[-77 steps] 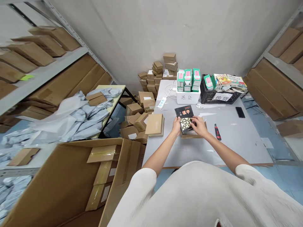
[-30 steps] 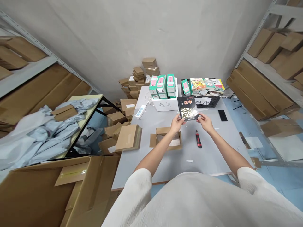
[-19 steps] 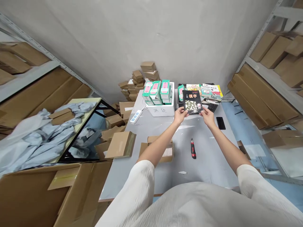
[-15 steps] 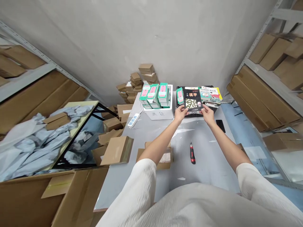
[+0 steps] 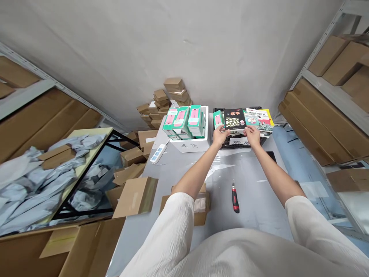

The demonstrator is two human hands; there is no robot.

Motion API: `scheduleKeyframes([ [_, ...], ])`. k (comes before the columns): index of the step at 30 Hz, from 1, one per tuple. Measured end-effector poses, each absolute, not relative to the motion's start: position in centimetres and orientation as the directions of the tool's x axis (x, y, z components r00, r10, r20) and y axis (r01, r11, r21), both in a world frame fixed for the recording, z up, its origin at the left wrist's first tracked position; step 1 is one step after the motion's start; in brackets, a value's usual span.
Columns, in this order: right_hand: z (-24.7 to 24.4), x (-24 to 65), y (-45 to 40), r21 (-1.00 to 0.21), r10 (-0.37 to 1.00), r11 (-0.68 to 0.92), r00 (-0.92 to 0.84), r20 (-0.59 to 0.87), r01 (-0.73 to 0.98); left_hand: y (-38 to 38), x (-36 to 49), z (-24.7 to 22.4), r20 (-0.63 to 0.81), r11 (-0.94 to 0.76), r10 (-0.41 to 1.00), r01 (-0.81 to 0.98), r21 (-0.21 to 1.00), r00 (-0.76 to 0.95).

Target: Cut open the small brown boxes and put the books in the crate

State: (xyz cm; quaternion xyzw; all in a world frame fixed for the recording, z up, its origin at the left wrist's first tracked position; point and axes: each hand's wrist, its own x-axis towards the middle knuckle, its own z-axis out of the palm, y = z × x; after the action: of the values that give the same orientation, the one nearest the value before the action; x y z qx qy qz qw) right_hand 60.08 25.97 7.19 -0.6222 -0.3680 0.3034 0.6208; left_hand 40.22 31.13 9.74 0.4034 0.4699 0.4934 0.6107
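Both hands reach to the far side of the table over a black plastic crate (image 5: pixel 226 144). My left hand (image 5: pixel 220 136) pinches the near left corner of a black crossword book (image 5: pixel 235 120), and my right hand (image 5: pixel 252 136) grips its near right corner. The book leans back with its grid-printed cover facing me. Beside it on the right lie other books (image 5: pixel 261 118) with white and yellow covers. A green and pink box (image 5: pixel 218 118) stands in the crate to the left. A handwritten label (image 5: pixel 239 142) shows on the crate's front.
A white foam bin (image 5: pixel 196 146) with several green and pink boxes (image 5: pixel 181 120) stands left of the crate. A red and black utility knife (image 5: pixel 235 199), an open carton (image 5: pixel 200 219), a power strip (image 5: pixel 159 153) and a partly hidden phone (image 5: pixel 271 156) lie on the table (image 5: pixel 219 219).
The book has tipped back flatter and come down onto the crate, still held in both hands. The crate's front label has come into view. My view has shifted slightly.
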Motion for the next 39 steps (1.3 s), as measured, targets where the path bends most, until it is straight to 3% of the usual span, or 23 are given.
scheduleKeyframes([
  [5,7.0,59.7,25.1,-0.996,0.824,0.028,0.562,0.071,0.085,30.5,39.7,9.6,-0.16,0.166,0.985,-0.122,0.979,0.057],
  [17,5.1,56.9,15.7,-0.998,0.847,-0.023,0.531,0.014,0.063,22.7,34.0,9.3,-0.222,0.224,0.975,-0.114,0.968,0.025],
  [28,1.9,49.8,7.4,-0.981,0.948,-0.188,0.269,-0.171,0.037,13.0,20.9,6.3,-0.247,0.248,0.96,-0.003,0.969,-0.129],
  [35,-0.3,44.6,3.8,-0.931,0.94,-0.334,0.126,-0.317,0.147,9.6,10.8,3.4,-0.14,0.224,0.96,0.361,0.905,-0.243],
  [39,-1.7,42.0,2.3,-0.882,0.912,-0.411,0.093,-0.4,0.231,7.9,6.6,1.8,-0.112,0.259,0.941,0.464,0.847,-0.32],
])
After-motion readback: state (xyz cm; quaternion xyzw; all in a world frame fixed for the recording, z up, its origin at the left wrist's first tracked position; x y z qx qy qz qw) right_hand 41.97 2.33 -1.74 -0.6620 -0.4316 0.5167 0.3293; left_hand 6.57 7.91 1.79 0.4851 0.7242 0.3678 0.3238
